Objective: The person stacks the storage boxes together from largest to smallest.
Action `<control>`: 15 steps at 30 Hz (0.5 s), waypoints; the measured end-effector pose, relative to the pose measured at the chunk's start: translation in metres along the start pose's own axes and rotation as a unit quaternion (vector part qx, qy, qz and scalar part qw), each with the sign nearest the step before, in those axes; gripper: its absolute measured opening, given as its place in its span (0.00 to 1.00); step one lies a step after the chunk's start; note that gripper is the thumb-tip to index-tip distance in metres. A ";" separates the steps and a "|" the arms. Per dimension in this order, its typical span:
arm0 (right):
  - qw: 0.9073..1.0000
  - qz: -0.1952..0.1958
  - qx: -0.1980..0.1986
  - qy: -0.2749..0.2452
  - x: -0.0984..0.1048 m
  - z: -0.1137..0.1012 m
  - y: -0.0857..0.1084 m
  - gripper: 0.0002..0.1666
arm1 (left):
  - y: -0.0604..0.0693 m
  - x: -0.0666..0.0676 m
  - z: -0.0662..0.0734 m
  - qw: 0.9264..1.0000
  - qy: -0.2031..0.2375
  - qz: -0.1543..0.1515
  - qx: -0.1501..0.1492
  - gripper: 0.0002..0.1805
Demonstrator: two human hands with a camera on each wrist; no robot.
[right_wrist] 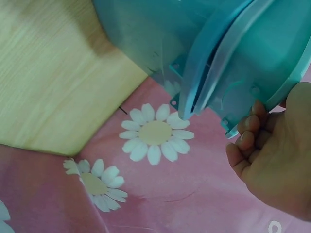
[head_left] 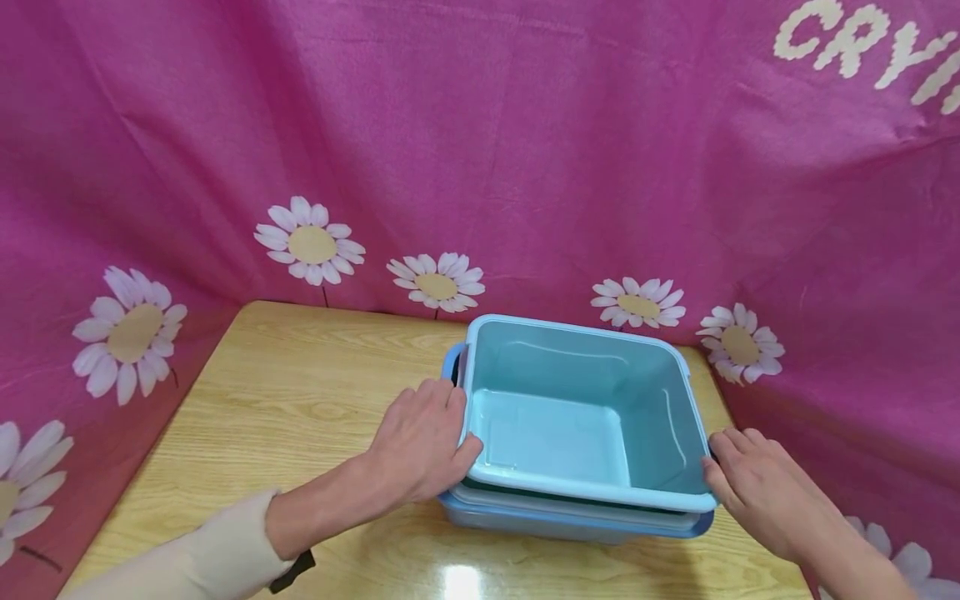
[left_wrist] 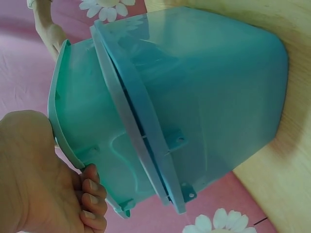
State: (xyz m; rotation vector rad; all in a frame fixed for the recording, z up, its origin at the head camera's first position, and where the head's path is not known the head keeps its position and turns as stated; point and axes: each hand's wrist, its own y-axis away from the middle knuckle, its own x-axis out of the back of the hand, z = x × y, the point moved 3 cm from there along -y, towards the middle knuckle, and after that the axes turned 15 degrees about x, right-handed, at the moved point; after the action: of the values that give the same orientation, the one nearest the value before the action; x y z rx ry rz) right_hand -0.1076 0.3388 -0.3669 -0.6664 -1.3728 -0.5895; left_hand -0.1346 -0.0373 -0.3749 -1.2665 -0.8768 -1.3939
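Observation:
A light teal plastic bin (head_left: 555,367) is nested at the top of a stack, its rim raised above the others. Beneath it show a pale rim (left_wrist: 119,104) of another bin and a blue outer bin (head_left: 570,527) standing on the table. My left hand (head_left: 423,437) grips the teal bin's left rim, thumb over the edge and fingers curled under it, as the left wrist view shows. On the opposite side my right hand (head_left: 772,492) holds the right rim, its fingers (right_wrist: 248,128) curled beneath. The lower bins' insides are mostly hidden.
The stack stands toward the right of a wooden table (head_left: 315,375). Pink-purple cloth (head_left: 487,150) printed with white daisies hangs behind and at both sides. The table's back right corner lies close to the bins.

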 end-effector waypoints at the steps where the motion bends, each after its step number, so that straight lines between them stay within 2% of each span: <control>1: 1.000 0.002 0.001 0.001 -0.001 0.000 0.000 0.05 | 0.000 -0.001 0.000 1.000 0.001 0.001 -0.001 0.20; 6: 1.000 0.001 -0.002 0.003 -0.006 0.001 0.000 0.05 | 0.000 -0.005 0.000 1.000 0.000 0.009 -0.007 0.19; 11: 1.000 -0.006 -0.008 -0.004 -0.011 0.001 -0.001 0.06 | 0.000 -0.010 -0.001 1.000 0.005 0.004 -0.005 0.19; 15: 1.000 0.007 0.002 -0.002 -0.015 0.000 0.000 0.08 | 0.000 -0.013 -0.001 1.000 0.004 0.002 -0.006 0.19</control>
State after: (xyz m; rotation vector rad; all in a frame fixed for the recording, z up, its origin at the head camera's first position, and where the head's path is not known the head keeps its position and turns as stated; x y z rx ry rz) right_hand -0.1098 0.3389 -0.3818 -0.6744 -1.3704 -0.5745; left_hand -0.1355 -0.0361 -0.3880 -1.2704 -0.8599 -1.4019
